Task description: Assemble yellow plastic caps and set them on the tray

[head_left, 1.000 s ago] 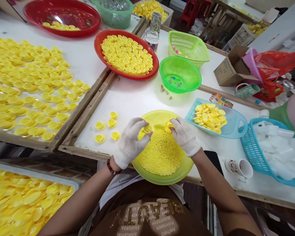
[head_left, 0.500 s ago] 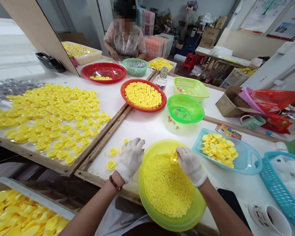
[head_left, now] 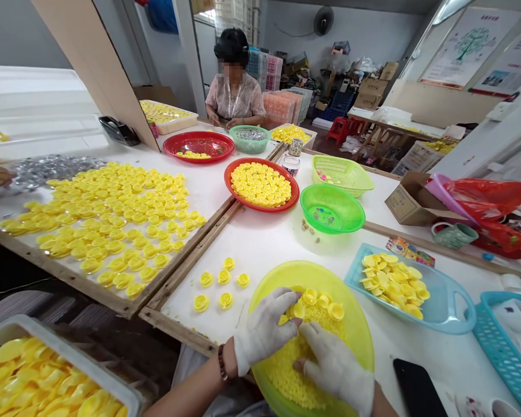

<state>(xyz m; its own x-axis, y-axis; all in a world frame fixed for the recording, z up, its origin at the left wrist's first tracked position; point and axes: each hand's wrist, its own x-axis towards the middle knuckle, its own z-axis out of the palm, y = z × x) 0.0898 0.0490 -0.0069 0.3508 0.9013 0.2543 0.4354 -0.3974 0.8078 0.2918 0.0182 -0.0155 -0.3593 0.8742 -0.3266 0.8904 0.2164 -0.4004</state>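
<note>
A yellow basin [head_left: 359, 324] of small yellow pellets [head_left: 282, 379] stands before me. Several yellow flower-shaped plastic cups [head_left: 323, 300] lie on the pellets at its far side. My left hand [head_left: 267, 325], in a white glove with bare fingertips, reaches over the basin's left side. Its thumb and fingers are apart beside the nearest cup [head_left: 298, 310]; whether they touch it, I cannot tell. Low over the pellets is my right hand [head_left: 336, 365], gloved alike, its thumb and fingers spread and nothing visible in them. Several more cups [head_left: 224, 277] sit on the white table left of the basin.
Flat yellow pieces fill a blue tray [head_left: 449, 315] on the right, near a black phone [head_left: 419, 387]. Beyond are a green bowl [head_left: 351, 217] and a red plate [head_left: 229, 191] of cups. Wooden strips [head_left: 186, 258] edge the table. Across it sits a co-worker [head_left: 234, 98].
My left hand has moved from the cups on the table to the basin. My right hand has come lower and nearer, and the cup it held is out of it. Several cups now show in the basin.
</note>
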